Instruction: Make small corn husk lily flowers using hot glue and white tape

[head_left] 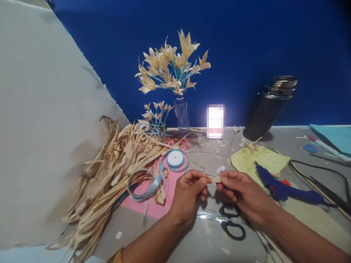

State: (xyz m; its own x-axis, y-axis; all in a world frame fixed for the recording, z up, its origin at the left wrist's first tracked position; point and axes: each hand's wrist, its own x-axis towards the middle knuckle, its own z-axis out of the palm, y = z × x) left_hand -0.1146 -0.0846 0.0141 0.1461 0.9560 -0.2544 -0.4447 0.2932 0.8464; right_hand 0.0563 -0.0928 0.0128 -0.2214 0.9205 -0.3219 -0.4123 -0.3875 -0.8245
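While both hands pinch it, the husk strip (216,179) lies level, left-right, between left hand (189,193) and right hand (244,191) fingertips.

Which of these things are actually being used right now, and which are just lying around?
In use: left hand and right hand pinching a small husk piece.

Lying about: scissors, glue gun, ribbon spool, pile of dried husks, vase of husk flowers, steel flask.

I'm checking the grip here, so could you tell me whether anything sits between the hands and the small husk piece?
Nothing visible does: the left hand and right hand both pinch the husk piece directly, above the scissors.
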